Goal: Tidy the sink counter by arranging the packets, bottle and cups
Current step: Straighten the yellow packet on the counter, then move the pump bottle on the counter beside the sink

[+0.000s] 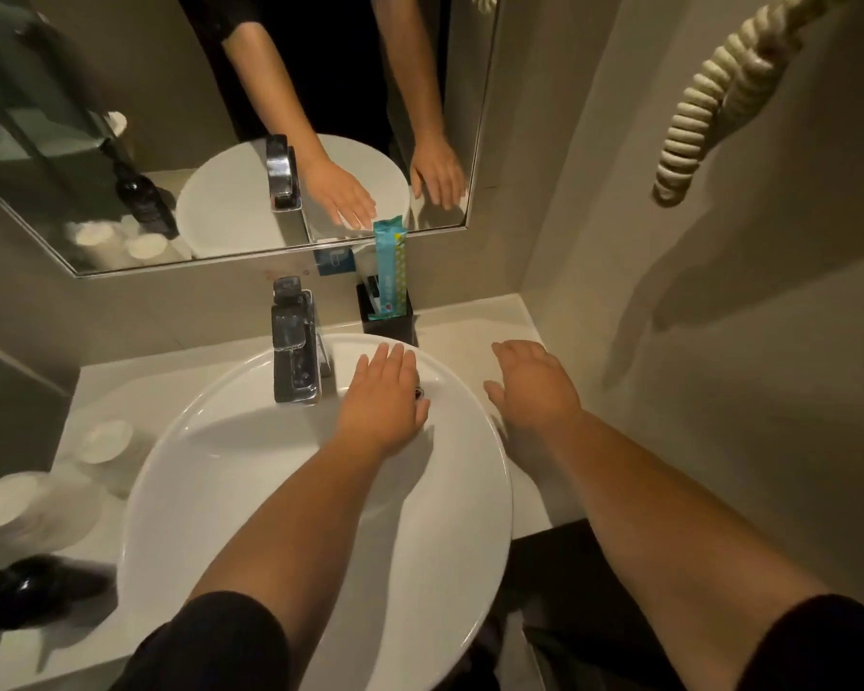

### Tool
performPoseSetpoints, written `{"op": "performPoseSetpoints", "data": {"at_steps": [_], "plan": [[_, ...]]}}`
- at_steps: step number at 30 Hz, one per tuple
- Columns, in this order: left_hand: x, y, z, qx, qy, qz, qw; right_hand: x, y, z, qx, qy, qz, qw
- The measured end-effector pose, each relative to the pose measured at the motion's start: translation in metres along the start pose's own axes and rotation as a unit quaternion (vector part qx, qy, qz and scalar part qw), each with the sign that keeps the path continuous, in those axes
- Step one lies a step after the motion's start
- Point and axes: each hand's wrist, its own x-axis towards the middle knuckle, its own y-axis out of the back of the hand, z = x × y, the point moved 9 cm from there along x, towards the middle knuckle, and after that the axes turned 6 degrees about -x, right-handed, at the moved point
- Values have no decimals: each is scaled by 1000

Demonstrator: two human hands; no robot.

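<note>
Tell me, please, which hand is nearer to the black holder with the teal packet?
Left. The left hand reaches over the basin, fingertips just short of the black holder; the right hand hovers over the counter farther to its right.

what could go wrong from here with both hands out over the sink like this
The teal packet stands tall in the small black holder just beyond the left hand; a careless reach may tip it. The two upturned cups and the dark bottle sit on the narrow counter strip left of the basin, near its edge, so crossing over past the faucet could knock them off.
</note>
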Motion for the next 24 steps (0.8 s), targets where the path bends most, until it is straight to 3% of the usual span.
{"op": "performPoseSetpoints", "data": {"at_steps": [13,24], "plan": [[-76,34,29,-6,-6,95,995,-86,19,-33,13,52,24,998],[-221,42,29,-2,116,158,981,-177,12,-93,-11,200,20,979]]}}
